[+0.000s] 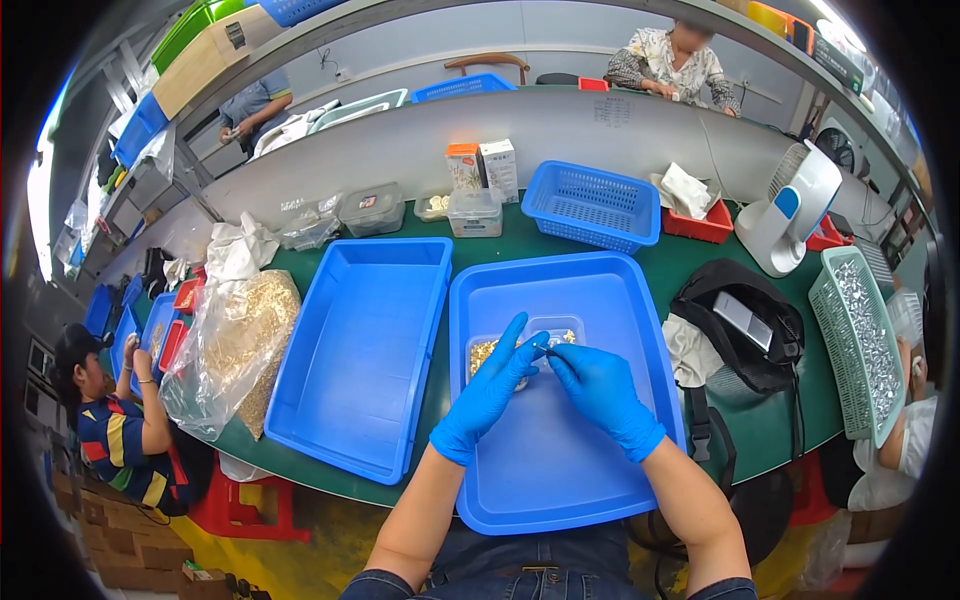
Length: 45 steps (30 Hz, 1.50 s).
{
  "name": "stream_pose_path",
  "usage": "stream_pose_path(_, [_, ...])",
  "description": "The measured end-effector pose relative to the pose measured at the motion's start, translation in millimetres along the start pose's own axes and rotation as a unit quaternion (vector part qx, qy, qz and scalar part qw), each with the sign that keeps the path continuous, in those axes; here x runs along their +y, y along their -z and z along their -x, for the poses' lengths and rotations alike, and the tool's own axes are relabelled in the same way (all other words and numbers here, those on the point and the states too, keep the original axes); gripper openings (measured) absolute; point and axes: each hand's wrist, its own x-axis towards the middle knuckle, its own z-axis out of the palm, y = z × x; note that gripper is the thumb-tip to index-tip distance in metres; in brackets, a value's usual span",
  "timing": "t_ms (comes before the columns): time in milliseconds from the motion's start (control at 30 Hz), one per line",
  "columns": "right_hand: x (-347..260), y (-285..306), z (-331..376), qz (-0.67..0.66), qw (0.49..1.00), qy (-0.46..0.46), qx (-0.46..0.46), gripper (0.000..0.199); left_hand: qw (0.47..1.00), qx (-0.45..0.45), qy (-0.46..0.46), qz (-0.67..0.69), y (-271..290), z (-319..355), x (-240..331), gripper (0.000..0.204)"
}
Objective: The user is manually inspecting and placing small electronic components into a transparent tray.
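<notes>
Both of my hands wear blue gloves and meet over the blue tray [560, 470] in front of me. My left hand [485, 395] has its index finger pointing up, while thumb and other fingers close near the right fingertips. My right hand [605, 390] pinches a small, dark, thin piece, too small to name. Whatever sits between the left fingers is hidden. Just beyond the hands, inside the tray, stands a clear plastic container [558, 324]. Small gold-coloured parts [482, 353] lie beside it, partly covered by my left hand.
Left of my tray lies a second blue tray [360, 350], then a plastic bag of small tan parts [255, 340]. A blue basket [592, 205] stands behind. To the right are a black bag [735, 320], a white fan [795, 210] and a green basket of metal parts [860, 340]. Other people work nearby.
</notes>
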Motion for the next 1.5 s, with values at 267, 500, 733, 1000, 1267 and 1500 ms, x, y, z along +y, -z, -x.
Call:
stream_pose_path(267, [-3.1, -1.2, -0.9, 0.038, 0.999, -0.005, 0.001, 0.018, 0.999, 0.037, 0.004, -0.022, -4.0, 0.0, 2.2, 0.062])
stream_pose_path(500, [-5.0, 1.8, -1.4, 0.067, 0.996, -0.043, -0.037, 0.018, 0.998, 0.043, -0.003, -0.033, -4.7, 3.4, 4.0, 0.063])
stream_pose_path(733, [-0.8, 2.6, -1.9, 0.065, 0.994, -0.070, -0.061, 0.018, 0.998, 0.061, -0.018, -0.002, -5.9, 3.8, 3.5, 0.059])
stream_pose_path(1000, [12.7, 10.9, -5.5, 0.027, 0.997, -0.067, -0.011, 0.019, 0.950, 0.157, -0.061, -0.263, 22.5, -9.5, -25.2, 0.034])
stream_pose_path(1267, [3.1, 16.4, -5.7, -0.009, 0.997, -0.083, 0.001, 0.018, 0.793, 0.180, -0.131, -0.567, 27.5, -15.1, -40.0, 0.015])
stream_pose_path(1500, [-6.3, 10.1, -2.9, 0.008, 1.000, -0.009, -0.001, 0.017, 0.884, 0.215, -0.149, -0.388, 32.6, -17.6, -34.5, 0.009])
